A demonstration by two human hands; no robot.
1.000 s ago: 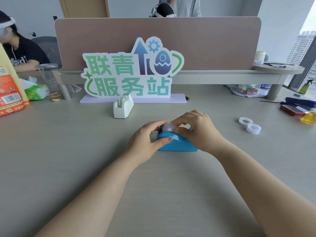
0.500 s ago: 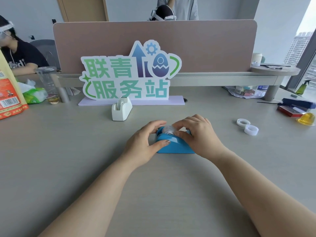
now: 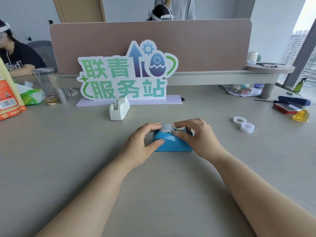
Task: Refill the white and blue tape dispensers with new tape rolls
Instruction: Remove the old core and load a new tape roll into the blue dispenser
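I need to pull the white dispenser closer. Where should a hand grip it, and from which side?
Probably best: grip the white dispenser across its flat side walls, coming from above on the near side: it stands upright and narrow, and the sign stands close behind it.

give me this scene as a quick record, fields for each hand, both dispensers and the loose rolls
left hand: grips the left end of the blue dispenser, thumb on its near side
right hand: fingers and thumb curled round the tape roll sitting in the blue dispenser
blue dispenser: on the table, between both hands
white dispenser: upright in front of the sign, untouched
loose rings: two white ones on the table at right, touching each other; whether they hold tape, cannot tell
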